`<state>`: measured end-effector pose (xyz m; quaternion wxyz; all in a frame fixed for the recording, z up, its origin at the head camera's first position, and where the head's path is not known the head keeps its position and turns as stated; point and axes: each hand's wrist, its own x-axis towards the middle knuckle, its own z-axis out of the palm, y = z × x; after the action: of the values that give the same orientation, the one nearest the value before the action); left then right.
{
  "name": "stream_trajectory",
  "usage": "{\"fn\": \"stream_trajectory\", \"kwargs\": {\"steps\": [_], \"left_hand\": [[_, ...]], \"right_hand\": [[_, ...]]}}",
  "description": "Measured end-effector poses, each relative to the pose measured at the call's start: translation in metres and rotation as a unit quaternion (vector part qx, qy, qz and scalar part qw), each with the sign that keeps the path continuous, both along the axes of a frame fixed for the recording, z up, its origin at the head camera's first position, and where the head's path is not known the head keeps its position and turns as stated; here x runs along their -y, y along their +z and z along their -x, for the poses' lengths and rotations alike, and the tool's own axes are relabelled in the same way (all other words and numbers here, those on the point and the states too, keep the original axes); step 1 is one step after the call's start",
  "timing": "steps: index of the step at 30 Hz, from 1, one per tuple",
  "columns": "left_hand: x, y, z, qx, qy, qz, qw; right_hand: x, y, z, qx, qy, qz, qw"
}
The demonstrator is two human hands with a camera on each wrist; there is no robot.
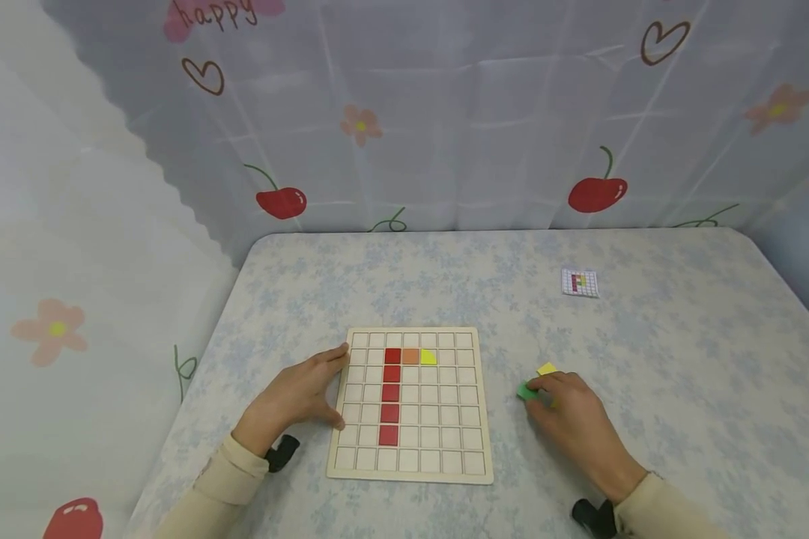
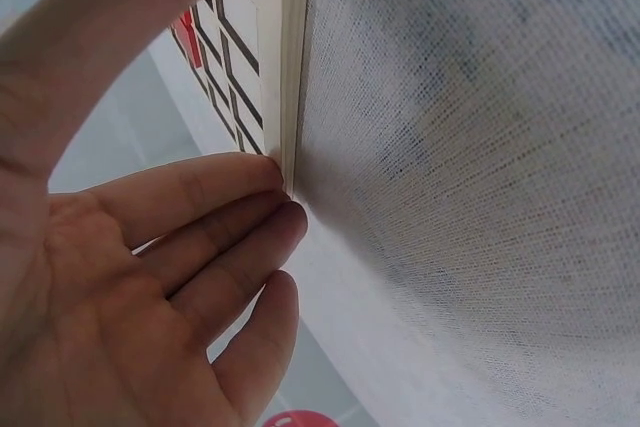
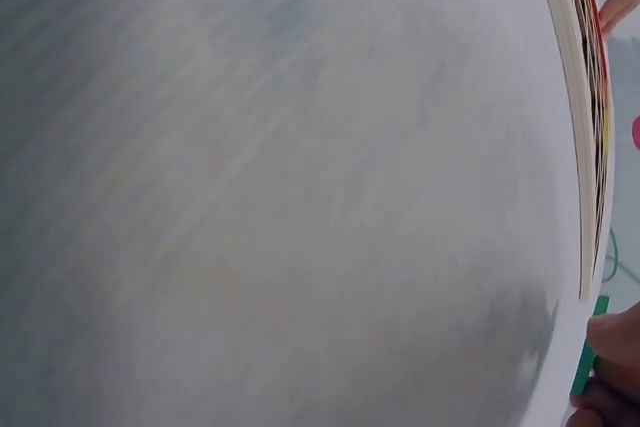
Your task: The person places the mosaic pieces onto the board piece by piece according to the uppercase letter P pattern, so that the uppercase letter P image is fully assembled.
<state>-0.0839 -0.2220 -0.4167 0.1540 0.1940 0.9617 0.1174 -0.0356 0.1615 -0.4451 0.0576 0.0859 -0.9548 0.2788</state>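
A square wooden grid board (image 1: 445,438) lies on the table. Its cells hold a column of several red tiles (image 1: 390,392), with an orange tile (image 1: 410,356) and a yellow round-cornered tile (image 1: 428,357) beside the top one. My left hand (image 1: 303,391) touches the board's left edge with extended fingers and thumb; in the left wrist view the fingertips (image 2: 270,172) meet the rim. To the right of the board, my right hand (image 1: 580,419) pinches a green tile (image 1: 527,391), also seen in the right wrist view (image 3: 590,352). A yellow tile (image 1: 546,369) lies just beyond those fingers, and another yellow piece is mostly hidden beneath them.
A small pattern card (image 1: 580,283) with a red, yellow and green design lies at the back right of the table. The table is covered by a pale blue floral cloth (image 1: 297,292). Printed curtains (image 1: 445,150) hang behind and at the left.
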Motion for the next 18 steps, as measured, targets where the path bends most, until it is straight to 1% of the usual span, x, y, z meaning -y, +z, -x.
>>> {"fn": "stream_trajectory", "kwargs": {"steps": [7,10,14,18], "left_hand": [[0.001,0.000,-0.001,0.002,0.007,0.004,1.0000],[0.001,-0.001,-0.001,0.002,0.009,0.001,1.0000],[0.001,-0.002,-0.001,0.000,0.002,-0.002,1.0000],[0.001,-0.002,-0.001,-0.001,0.001,0.000,1.0000]], "right_hand": [[0.035,0.002,0.009,-0.016,0.075,0.020,0.9968],[0.050,0.004,0.014,0.001,0.099,0.028,0.9947],[0.068,0.006,0.020,0.025,0.115,0.035,0.9924],[0.085,0.004,0.024,0.021,0.143,0.044,0.9885]]}}
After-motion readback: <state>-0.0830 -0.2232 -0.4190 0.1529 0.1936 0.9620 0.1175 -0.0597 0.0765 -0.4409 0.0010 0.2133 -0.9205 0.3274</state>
